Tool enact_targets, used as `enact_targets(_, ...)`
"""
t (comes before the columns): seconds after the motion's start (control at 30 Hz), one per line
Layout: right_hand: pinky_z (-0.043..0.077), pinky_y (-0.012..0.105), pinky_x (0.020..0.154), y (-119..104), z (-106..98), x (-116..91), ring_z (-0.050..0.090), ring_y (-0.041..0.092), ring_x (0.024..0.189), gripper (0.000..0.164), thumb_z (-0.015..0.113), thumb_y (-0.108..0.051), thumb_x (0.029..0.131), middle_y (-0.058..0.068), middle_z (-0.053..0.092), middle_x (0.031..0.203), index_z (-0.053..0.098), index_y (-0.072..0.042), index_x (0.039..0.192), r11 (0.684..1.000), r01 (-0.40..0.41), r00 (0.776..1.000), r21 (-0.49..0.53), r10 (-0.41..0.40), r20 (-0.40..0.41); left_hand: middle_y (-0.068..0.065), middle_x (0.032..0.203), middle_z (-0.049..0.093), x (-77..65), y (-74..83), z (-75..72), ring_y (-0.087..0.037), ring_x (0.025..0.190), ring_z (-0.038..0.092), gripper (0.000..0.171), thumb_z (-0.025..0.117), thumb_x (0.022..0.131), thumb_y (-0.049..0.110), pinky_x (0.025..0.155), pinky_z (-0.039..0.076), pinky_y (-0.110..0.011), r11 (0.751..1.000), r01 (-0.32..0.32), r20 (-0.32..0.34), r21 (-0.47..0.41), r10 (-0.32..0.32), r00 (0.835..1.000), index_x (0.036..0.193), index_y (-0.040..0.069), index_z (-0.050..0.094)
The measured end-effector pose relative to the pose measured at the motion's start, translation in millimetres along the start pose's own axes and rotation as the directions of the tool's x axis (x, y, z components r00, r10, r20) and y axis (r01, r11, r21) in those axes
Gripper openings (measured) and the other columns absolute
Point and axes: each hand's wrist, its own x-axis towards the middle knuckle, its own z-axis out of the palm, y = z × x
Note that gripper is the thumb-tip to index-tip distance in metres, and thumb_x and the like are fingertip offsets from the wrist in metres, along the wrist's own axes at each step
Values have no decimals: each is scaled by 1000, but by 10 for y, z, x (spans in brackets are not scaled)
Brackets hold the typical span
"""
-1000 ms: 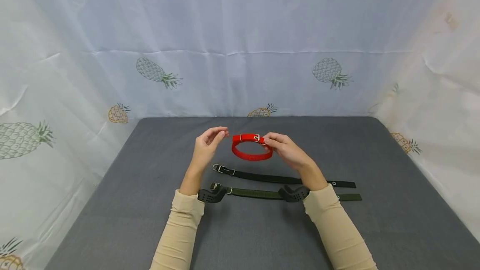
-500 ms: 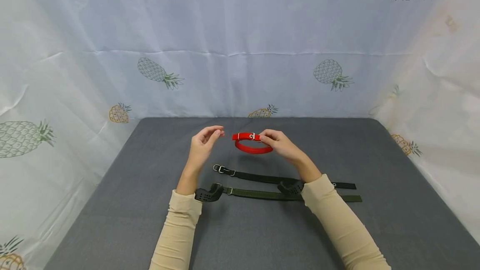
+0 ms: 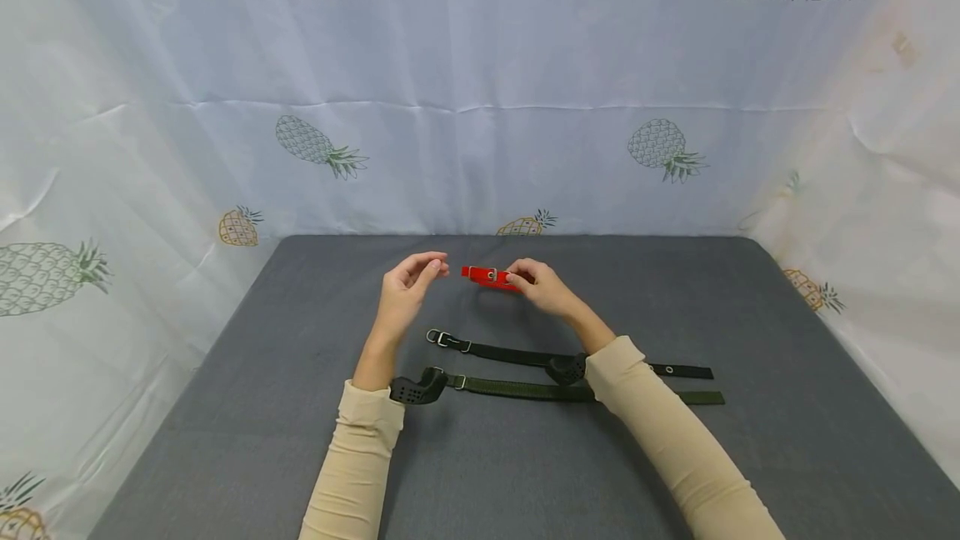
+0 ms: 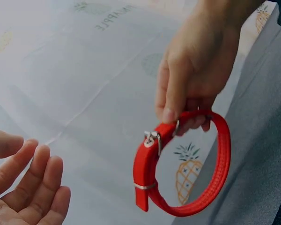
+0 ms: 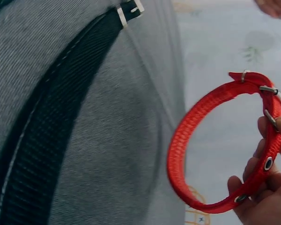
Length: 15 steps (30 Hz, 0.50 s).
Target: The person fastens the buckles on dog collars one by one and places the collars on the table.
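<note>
A red buckled collar, closed into a loop, hangs in my right hand above the far part of the table. In the right wrist view, thumb and fingers pinch the red band near its metal ring, beside the buckle. The left wrist view shows the strap end through the buckle and a metal keeper. My left hand is raised just left of the collar, apart from it, fingers loosely bent, holding nothing; its fingers also show in the left wrist view.
Two straightened collars lie across the grey table: a black one and, nearer, an olive green one. My forearms reach over them, the right hiding parts of both. A white pineapple-print curtain stands behind the table and along its sides.
My right hand has moved left, and the red collar has turned from an open ring to nearly edge-on in the head view. My left hand has drawn slightly left, away from it.
</note>
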Motion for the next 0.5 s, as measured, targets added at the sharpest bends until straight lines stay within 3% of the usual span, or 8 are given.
enact_targets(0.3, 36, 27, 66, 141, 156, 71, 43, 18, 74, 19, 54, -13, 99, 16, 56, 93, 66, 1, 102, 996, 27, 998, -87, -32, -58, 20, 86, 67, -10, 6, 5, 4, 87, 64, 28, 53, 98, 8, 91, 49, -13, 1000, -7, 8, -14, 7, 1000, 117, -11, 60)
enact_targets(0.5, 45, 28, 71, 198, 234, 89, 52, 21, 80, 20, 60, -15, 95, 17, 62, 99, 70, 1, 103, 991, 27, 998, -133, -35, -58, 20, 85, 67, -1, 11, 9, 1, 88, 64, 30, 52, 99, 8, 90, 51, -13, 999, -21, 14, -47, 22, 1000, 117, -15, 58)
